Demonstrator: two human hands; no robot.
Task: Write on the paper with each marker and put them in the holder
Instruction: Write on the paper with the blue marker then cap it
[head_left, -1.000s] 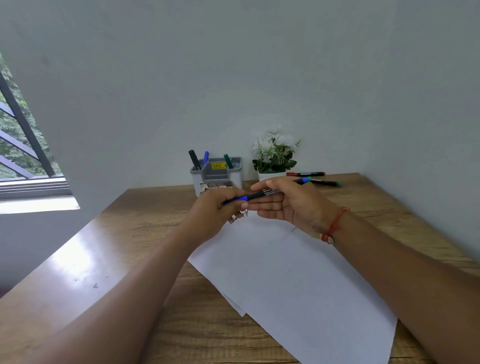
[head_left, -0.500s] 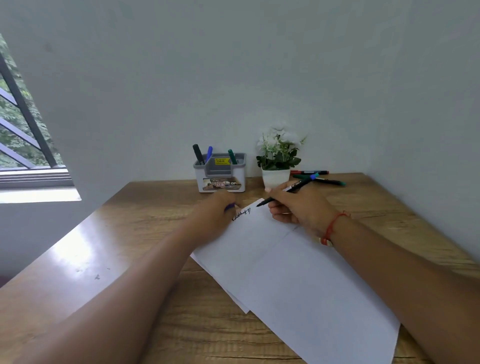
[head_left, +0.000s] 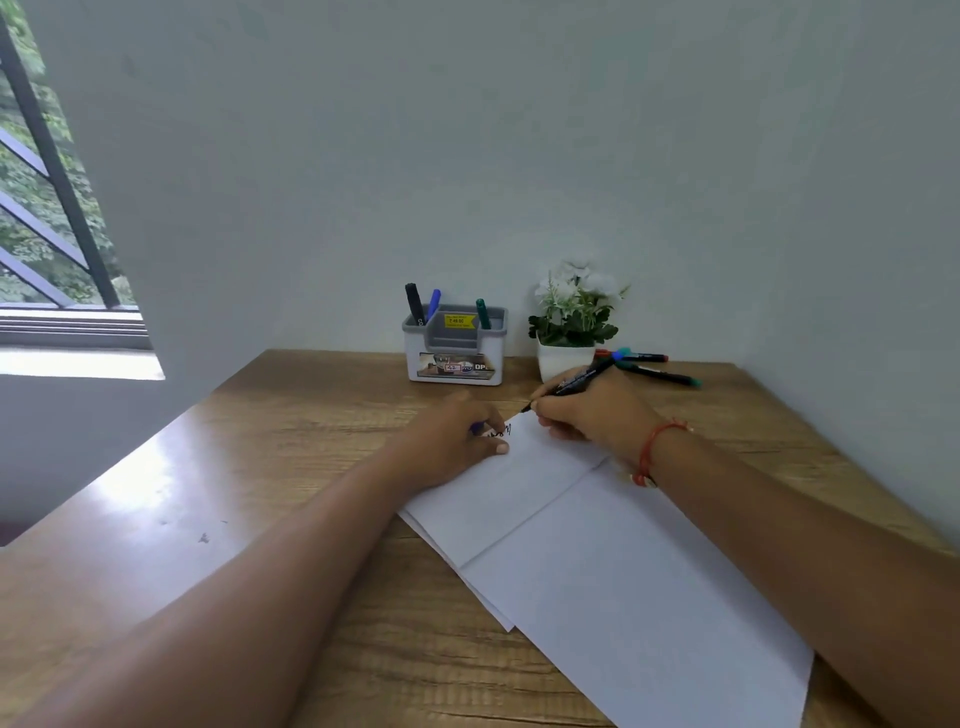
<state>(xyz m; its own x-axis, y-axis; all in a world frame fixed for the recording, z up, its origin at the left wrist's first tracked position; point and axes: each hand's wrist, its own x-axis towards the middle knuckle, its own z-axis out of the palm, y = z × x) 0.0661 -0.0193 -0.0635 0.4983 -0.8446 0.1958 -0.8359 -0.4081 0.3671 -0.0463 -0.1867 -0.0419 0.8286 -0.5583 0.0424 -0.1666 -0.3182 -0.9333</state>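
From where I'm watching, the desk's (head_left: 249, 467) left half is wide open. The back edge is crowded: holder (head_left: 456, 358), plant pot (head_left: 563, 358) just beside it, and loose markers (head_left: 655, 370) toward the back right corner.

Black marker (head_left: 579, 383) tip on white paper (head_left: 597, 545); 3 markers upright in holder (head_left: 456, 345).

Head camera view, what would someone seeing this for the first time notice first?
Probably the right hand at the far corner of the white paper, pressing the tip of a black marker to it, while the left hand pins the sheet beside some scribbled writing. Behind them, against the wall, stand a grey holder with three markers and a small potted plant.
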